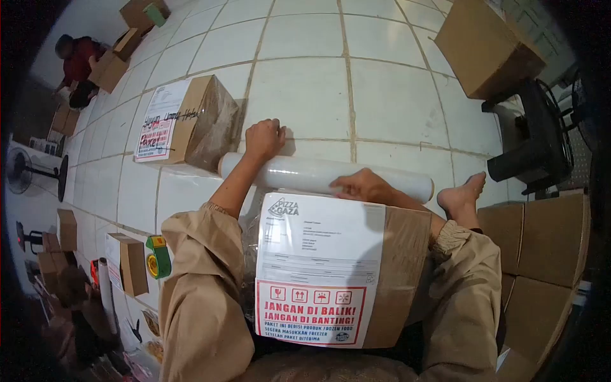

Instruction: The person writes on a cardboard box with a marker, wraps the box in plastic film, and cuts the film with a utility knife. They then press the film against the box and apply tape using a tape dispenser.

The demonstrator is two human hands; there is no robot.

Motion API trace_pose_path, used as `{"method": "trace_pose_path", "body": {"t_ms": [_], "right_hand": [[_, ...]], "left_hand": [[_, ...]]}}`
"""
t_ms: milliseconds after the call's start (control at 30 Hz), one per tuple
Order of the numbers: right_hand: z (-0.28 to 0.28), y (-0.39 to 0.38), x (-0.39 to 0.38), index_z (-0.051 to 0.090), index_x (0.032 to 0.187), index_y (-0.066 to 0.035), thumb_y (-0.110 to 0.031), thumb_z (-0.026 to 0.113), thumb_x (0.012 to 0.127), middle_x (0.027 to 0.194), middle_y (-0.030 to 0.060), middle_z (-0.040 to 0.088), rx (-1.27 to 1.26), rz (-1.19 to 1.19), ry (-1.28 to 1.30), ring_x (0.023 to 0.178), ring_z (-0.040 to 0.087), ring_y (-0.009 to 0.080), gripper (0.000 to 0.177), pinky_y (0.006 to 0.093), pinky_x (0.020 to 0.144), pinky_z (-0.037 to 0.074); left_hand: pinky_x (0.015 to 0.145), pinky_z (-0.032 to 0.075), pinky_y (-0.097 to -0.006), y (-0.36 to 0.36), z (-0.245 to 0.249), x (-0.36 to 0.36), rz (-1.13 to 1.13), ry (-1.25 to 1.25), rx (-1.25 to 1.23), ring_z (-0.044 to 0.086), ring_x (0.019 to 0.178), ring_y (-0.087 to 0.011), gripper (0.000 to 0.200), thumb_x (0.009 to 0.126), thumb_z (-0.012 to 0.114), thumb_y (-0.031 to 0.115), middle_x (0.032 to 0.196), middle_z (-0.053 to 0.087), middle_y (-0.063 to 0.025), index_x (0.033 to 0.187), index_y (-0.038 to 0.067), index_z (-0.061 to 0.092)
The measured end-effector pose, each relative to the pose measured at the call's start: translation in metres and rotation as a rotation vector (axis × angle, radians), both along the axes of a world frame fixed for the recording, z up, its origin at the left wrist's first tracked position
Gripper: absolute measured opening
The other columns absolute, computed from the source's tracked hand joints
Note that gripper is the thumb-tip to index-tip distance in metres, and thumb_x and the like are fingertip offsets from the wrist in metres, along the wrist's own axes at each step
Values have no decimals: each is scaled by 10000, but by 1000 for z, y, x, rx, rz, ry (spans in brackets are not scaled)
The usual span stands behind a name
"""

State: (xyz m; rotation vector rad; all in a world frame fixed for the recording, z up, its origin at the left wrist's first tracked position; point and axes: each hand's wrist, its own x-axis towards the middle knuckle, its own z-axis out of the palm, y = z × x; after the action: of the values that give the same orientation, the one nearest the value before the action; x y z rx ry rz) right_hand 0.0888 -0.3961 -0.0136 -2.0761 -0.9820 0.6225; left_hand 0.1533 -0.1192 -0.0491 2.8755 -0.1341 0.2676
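A wrapped cardboard box (407, 274) with a white label sheet (318, 242) and a red-bordered warning sticker (310, 312) stands between my knees. Beyond it, a long roll of clear stretch film (299, 175) lies across the floor. My left hand (265, 137) is closed just past the roll near its left end, the forearm crossing over it. Against the roll's near side, right of its middle, is my right hand (364, 185), fingers curled together. Whatever either hand grips, if anything, is too small or hidden to make out.
Another film-wrapped, labelled box (191, 124) stands beyond the roll's left end. A green tape measure (158, 256) and a small box (127, 264) are left of my leg. To the right are a black stand (531, 137) and stacked cartons (541, 274). Another person (79, 60) sits far left.
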Motion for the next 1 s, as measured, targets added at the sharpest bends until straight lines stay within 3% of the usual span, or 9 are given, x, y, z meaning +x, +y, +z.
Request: {"method": "trace_pose_path", "body": {"t_ms": [100,167,233,300,400,667,900,933,1000], "right_hand": [[-20,-10,8,598,1054,25,-255,568,872,791,132,637,481,-480,489,663,616,177,336,295,626,511],[6,-31,16,584,1058,25,-245,500,915,942,136,642,623,-633,529,801,629,207,317,338,737,518],[23,-55,-4,565,1090,31,-234,480,923,994,161,620,744,-595,617,923,601,225,325,345,834,480],[16,-59,-39,561,1092,31,-227,493,913,994,159,618,702,-669,597,922,598,224,321,342,835,474],[-27,-61,-81,554,1094,30,-216,512,897,994,157,613,670,-863,552,921,592,222,318,338,836,467],[-94,-79,-103,536,1099,29,-186,564,854,994,150,603,589,-1320,118,919,577,216,327,327,839,446],[-129,-87,-127,520,1103,27,-159,609,817,993,144,593,534,-1492,-148,917,564,212,353,317,841,428],[-129,-93,-123,518,1104,27,-156,615,811,993,143,592,536,-1506,-186,916,562,211,358,316,842,425],[-130,-104,-114,514,1105,27,-148,628,801,993,142,589,519,-1526,-258,916,558,210,369,313,842,420]], "left_hand": [[613,479,-404,3,-7,11,-27,-82,-105,601,644,-325,221,806,601,228,717,628,-131,729,24,635],[632,463,-402,0,10,-2,-31,-52,-192,613,695,-272,220,834,586,239,795,640,-101,775,36,647],[687,461,-369,-10,38,-29,-147,6,-596,606,841,-210,252,872,550,259,894,639,-89,865,28,650],[698,458,-298,-9,59,-61,-357,515,-1110,552,996,-165,313,875,517,330,994,636,-141,909,59,670],[775,439,-298,12,-6,-114,126,1289,-1619,553,1011,-178,384,871,496,371,1080,613,-159,972,36,653],[840,421,-326,17,-23,-136,-96,627,-1111,552,1018,-187,381,833,562,337,1105,598,-147,996,-2,626],[844,438,-323,77,-5,-139,376,-230,-303,557,963,-224,554,716,740,210,1013,575,-137,1145,-32,487],[844,438,-323,88,-13,-133,373,-235,-301,557,963,-224,554,716,740,210,1013,575,-137,1145,-32,487],[847,428,-314,103,-31,-125,408,147,-909,551,964,-202,555,715,748,208,1026,580,-137,1137,-44,490]]}}
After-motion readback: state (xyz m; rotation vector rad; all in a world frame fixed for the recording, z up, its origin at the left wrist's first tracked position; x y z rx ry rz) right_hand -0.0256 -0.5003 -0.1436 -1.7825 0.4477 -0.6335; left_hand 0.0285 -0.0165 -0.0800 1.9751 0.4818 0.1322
